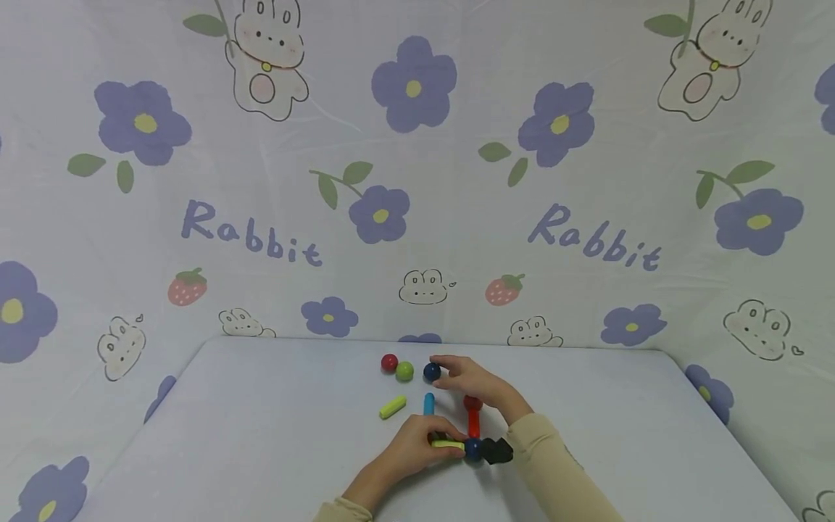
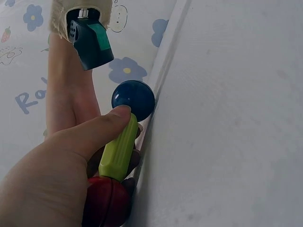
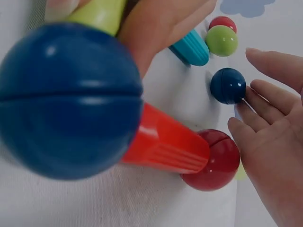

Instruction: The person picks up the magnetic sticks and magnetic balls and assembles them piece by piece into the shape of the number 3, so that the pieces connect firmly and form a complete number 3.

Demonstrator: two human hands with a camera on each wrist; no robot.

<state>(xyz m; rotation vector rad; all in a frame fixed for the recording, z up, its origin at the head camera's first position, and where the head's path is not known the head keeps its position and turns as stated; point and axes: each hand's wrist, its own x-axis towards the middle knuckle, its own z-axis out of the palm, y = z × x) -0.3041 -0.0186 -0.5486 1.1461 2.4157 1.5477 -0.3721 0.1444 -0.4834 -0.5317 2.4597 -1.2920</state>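
Observation:
My left hand (image 1: 417, 444) pinches a yellow-green ribbed rod (image 2: 117, 150) between thumb and fingers. A blue ball (image 2: 133, 100) sits at one end of that rod and a red ball (image 2: 108, 202) at the other. From the blue ball a red rod (image 3: 168, 142) runs to a second red ball (image 3: 218, 163), farther back on the table. My right hand (image 1: 471, 378) is beside a loose dark blue ball (image 3: 228, 86). Its fingertips are at the ball's side, while the thumb stands apart from it.
A loose red ball (image 1: 389, 362) and a green ball (image 1: 404, 371) lie together at the back. A yellow-green rod (image 1: 393, 407) lies left of a blue rod (image 1: 428, 404) on the white table (image 1: 274, 435). A patterned cloth (image 1: 417, 167) hangs behind.

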